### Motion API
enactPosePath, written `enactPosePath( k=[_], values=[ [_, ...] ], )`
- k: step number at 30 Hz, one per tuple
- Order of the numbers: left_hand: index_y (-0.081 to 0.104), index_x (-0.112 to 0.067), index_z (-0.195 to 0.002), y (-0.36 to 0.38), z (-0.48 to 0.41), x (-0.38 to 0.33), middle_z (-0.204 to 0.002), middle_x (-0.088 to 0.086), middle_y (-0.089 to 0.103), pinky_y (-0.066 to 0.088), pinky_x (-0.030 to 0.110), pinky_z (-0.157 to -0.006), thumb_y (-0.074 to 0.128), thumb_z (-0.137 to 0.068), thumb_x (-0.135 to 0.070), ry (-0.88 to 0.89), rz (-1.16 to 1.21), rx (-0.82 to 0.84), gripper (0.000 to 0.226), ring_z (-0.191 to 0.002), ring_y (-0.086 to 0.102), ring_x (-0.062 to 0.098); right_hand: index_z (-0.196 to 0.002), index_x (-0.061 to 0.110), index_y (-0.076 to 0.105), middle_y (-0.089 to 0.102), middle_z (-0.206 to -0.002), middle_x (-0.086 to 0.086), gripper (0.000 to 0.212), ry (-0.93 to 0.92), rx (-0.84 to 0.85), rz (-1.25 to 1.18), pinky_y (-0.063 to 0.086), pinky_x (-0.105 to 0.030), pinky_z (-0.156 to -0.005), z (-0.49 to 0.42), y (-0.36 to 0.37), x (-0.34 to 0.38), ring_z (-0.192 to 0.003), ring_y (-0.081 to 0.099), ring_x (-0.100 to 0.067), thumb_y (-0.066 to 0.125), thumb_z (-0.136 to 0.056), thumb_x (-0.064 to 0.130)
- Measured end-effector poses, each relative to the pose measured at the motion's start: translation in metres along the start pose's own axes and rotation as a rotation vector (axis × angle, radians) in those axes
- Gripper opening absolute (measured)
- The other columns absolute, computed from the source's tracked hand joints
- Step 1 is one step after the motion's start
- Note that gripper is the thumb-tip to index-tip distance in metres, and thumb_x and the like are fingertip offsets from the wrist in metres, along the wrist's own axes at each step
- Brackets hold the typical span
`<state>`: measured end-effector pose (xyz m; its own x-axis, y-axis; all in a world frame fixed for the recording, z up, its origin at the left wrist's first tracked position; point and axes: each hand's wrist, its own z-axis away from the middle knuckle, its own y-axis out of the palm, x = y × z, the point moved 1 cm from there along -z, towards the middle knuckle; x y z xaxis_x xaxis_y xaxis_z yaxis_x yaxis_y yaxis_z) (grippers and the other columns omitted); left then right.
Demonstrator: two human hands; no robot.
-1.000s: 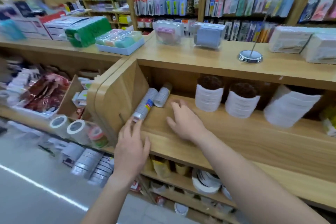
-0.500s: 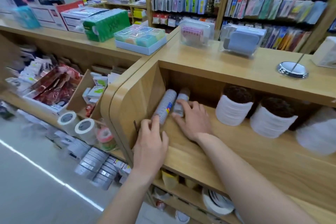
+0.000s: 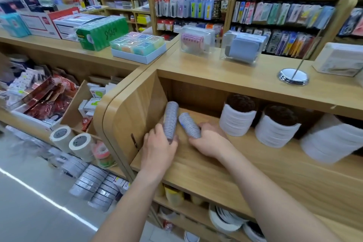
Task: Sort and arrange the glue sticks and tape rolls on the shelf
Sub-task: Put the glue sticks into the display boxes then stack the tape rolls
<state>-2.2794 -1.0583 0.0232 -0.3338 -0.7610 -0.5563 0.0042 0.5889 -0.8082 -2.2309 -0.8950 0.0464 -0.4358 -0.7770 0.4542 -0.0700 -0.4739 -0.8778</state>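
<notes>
Slippage risks a roll off the shelf (image 3: 225, 175): left hand (image 3: 159, 148) grips the longer tape sleeve (image 3: 170, 119), right hand (image 3: 211, 142) the shorter tape sleeve (image 3: 189, 124).

Left hand (image 3: 159, 148) and right hand (image 3: 211, 143): bare, uncovered. Left forearm (image 3: 125, 208) and right forearm (image 3: 275, 198): bare from wrist to lower frame edge.

On shelf (image 3: 216, 173), far left, just beside side panel (image 3: 135, 108): long stack (image 3: 170, 120) of tape, short stack (image 3: 189, 124) to its right. Long stack in left hand (image 3: 159, 149), short stack in right hand (image 3: 211, 141). Further right: three roll piles (image 3: 275, 131). On top board (image 3: 235, 76) above: sign stand (image 3: 293, 76).
</notes>
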Motion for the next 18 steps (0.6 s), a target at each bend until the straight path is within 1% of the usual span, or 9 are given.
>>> enactPosePath(
  k=[3, 5, 7, 9, 11, 13, 15, 17, 18],
  values=[
    [0.054, -0.015, -0.110, 0.000, 0.006, 0.004, -0.101, 0.008, 0.059, 0.045, 0.041, -0.081, 0.061, -0.089, -0.042, -0.006, -0.039, 0.022, 0.035, -0.098, 0.054, 0.031, -0.121, 0.019, 0.060, 0.055, -0.121, -0.009, 0.040, -0.060, -0.044, -0.015, 0.042, -0.033, -0.088, 0.012, -0.004, -0.013, -0.112, 0.054, -0.028, 0.058, -0.091, 0.046],
    [0.054, -0.018, -0.103, -0.001, 0.012, 0.008, -0.095, 0.002, 0.057, 0.043, 0.039, -0.073, 0.060, -0.088, -0.041, 0.002, -0.013, 0.026, 0.027, -0.091, 0.054, 0.027, -0.124, 0.021, 0.059, 0.057, -0.119, -0.008, 0.038, -0.075, -0.114, -0.116, 0.042, -0.033, -0.090, 0.016, -0.006, -0.020, -0.114, 0.052, -0.025, 0.059, -0.093, 0.041],
    [0.053, -0.022, -0.103, -0.002, 0.018, 0.013, -0.093, -0.002, 0.056, 0.041, 0.037, -0.069, 0.058, -0.090, -0.042, 0.028, 0.011, 0.030, 0.025, -0.086, 0.053, 0.023, -0.128, 0.023, 0.057, 0.058, -0.121, -0.002, 0.043, -0.044, -0.194, -0.258, 0.044, -0.034, -0.096, 0.018, -0.005, -0.026, -0.114, 0.054, -0.020, 0.066, -0.089, 0.040],
    [0.052, -0.024, -0.104, -0.003, 0.023, 0.015, -0.093, -0.003, 0.057, 0.042, 0.037, -0.068, 0.056, -0.092, -0.045, 0.047, 0.020, 0.032, 0.024, -0.085, 0.054, 0.021, -0.127, 0.025, 0.055, 0.060, -0.120, 0.004, 0.050, -0.030, -0.246, -0.358, 0.049, -0.036, -0.097, 0.021, 0.000, -0.028, -0.110, 0.057, -0.015, 0.073, -0.083, 0.040],
    [0.052, -0.023, -0.104, -0.003, 0.025, 0.017, -0.091, -0.003, 0.058, 0.045, 0.038, -0.067, 0.053, -0.093, -0.048, 0.049, 0.036, 0.034, 0.027, -0.084, 0.055, 0.022, -0.127, 0.027, 0.053, 0.058, -0.119, 0.010, 0.053, -0.046, -0.274, -0.390, 0.049, -0.033, -0.095, 0.022, 0.006, -0.029, -0.108, 0.057, -0.009, 0.077, -0.081, 0.038],
    [0.052, -0.024, -0.100, -0.004, 0.027, 0.017, -0.087, -0.003, 0.059, 0.047, 0.039, -0.066, 0.051, -0.094, -0.050, 0.037, 0.065, 0.030, 0.027, -0.080, 0.057, 0.023, -0.128, 0.026, 0.052, 0.054, -0.116, 0.014, 0.055, -0.056, -0.275, -0.396, 0.044, -0.026, -0.093, 0.023, 0.008, -0.028, -0.107, 0.053, -0.005, 0.079, -0.081, 0.036],
    [0.050, -0.028, -0.096, -0.005, 0.030, 0.016, -0.083, -0.005, 0.059, 0.046, 0.039, -0.065, 0.051, -0.095, -0.049, 0.023, 0.107, 0.023, 0.021, -0.078, 0.058, 0.023, -0.130, 0.025, 0.052, 0.054, -0.117, 0.013, 0.058, -0.061, -0.293, -0.413, 0.044, -0.026, -0.094, 0.023, 0.009, -0.025, -0.109, 0.054, -0.007, 0.081, -0.080, 0.033],
    [0.054, -0.029, -0.108, -0.006, 0.035, 0.014, -0.090, -0.007, 0.062, 0.049, 0.039, -0.072, 0.051, -0.096, -0.048, 0.009, 0.174, 0.022, 0.023, -0.086, 0.060, 0.020, -0.132, 0.024, 0.052, 0.056, -0.119, 0.010, 0.062, -0.038, -0.361, -0.451, 0.046, -0.029, -0.097, 0.031, 0.010, -0.027, -0.109, 0.054, -0.008, 0.082, -0.078, 0.032],
    [0.055, -0.029, -0.119, -0.007, 0.037, 0.012, -0.098, -0.008, 0.064, 0.050, 0.040, -0.078, 0.053, -0.096, -0.047, -0.002, 0.225, 0.019, 0.030, -0.092, 0.060, 0.018, -0.129, 0.023, 0.054, 0.057, -0.117, 0.010, 0.057, -0.031, -0.416, -0.458, 0.047, -0.028, -0.095, 0.039, 0.010, -0.028, -0.108, 0.055, -0.008, 0.081, -0.080, 0.032]
  ],
)
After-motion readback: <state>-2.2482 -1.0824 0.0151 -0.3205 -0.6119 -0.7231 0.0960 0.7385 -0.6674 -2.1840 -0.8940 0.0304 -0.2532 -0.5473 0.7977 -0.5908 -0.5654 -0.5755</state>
